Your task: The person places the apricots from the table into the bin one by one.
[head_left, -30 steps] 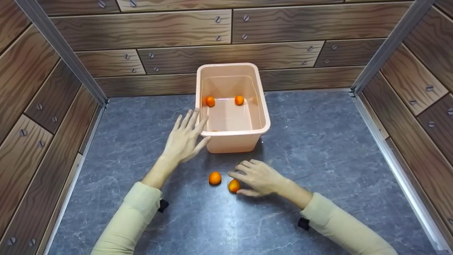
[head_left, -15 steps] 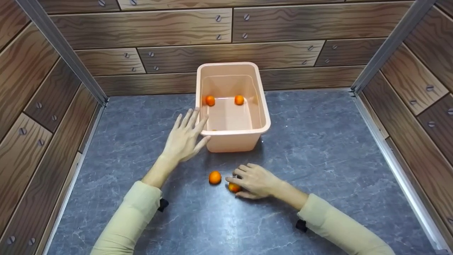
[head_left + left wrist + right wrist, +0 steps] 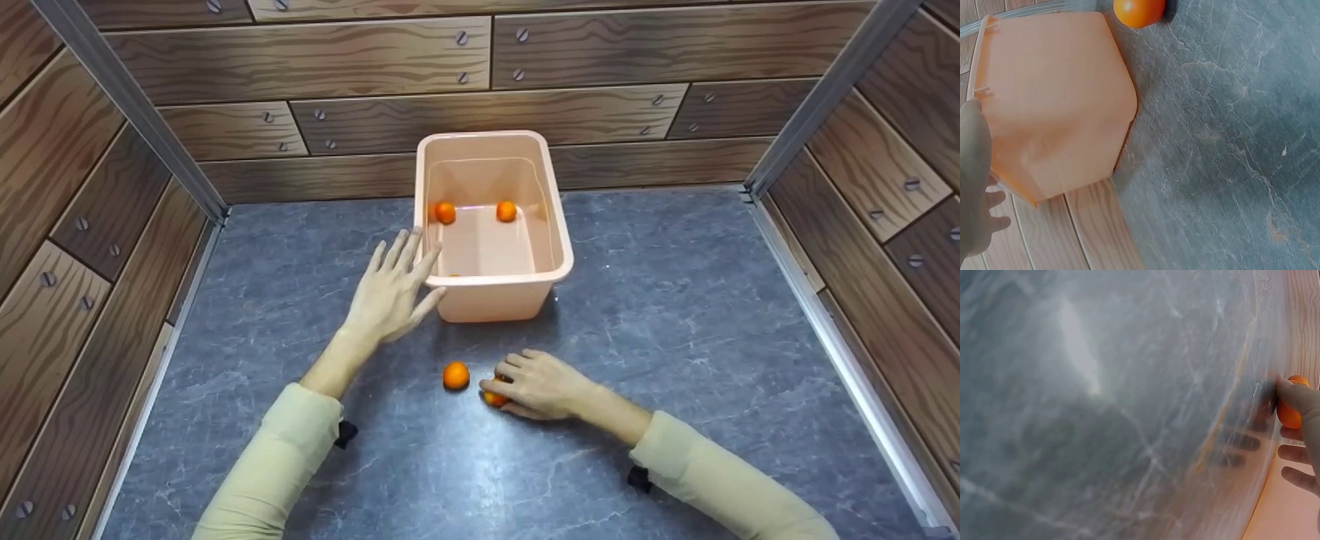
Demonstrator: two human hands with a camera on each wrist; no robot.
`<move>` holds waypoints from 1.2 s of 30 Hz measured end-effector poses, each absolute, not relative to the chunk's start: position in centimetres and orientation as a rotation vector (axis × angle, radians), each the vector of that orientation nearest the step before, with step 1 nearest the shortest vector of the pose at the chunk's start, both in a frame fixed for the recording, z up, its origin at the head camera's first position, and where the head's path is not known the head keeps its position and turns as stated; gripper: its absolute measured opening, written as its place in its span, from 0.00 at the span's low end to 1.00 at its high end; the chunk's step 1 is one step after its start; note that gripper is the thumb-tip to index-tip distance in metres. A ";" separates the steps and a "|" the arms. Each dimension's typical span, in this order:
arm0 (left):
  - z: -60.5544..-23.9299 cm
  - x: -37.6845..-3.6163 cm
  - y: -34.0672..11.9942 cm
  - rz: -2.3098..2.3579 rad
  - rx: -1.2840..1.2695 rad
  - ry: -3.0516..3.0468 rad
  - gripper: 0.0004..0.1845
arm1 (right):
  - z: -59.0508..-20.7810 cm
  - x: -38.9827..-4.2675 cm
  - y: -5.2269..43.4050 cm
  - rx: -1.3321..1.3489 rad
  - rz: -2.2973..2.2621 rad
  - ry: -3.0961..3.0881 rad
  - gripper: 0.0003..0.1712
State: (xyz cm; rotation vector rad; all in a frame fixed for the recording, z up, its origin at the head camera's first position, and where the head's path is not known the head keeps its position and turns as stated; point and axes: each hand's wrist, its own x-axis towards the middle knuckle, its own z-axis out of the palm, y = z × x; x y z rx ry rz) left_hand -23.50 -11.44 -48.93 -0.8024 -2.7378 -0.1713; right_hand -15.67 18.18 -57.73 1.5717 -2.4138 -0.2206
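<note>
Orange round fruit sits gripped under the curled right hand; the flat, spread left hand touches the peach plastic tub at its nine o'clock.

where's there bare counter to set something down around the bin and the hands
The widest bare patch is the grey counter right of the peach bin, out to the right wall. Another lies left of the left hand, and a strip between the sleeves. It is crowded just in front of the bin, where the right hand grips one orange beside a loose orange.
</note>
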 end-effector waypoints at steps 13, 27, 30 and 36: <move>-48.9 -23.5 -11.4 -0.170 -0.798 -2.761 0.37 | -56.0 -16.2 18.6 1.551 -0.221 -2.354 0.26; -48.8 -23.5 -11.4 -0.163 -0.797 -2.747 0.37 | -52.8 -17.1 19.5 1.512 -0.193 -2.258 0.28; -48.8 -23.5 -11.4 -0.159 -0.798 -2.747 0.37 | -52.1 -17.2 19.7 1.500 -0.192 -2.255 0.29; -48.8 -23.5 -11.4 -0.148 -0.798 -2.745 0.37 | -50.7 -17.8 19.9 1.450 -0.111 -2.220 0.29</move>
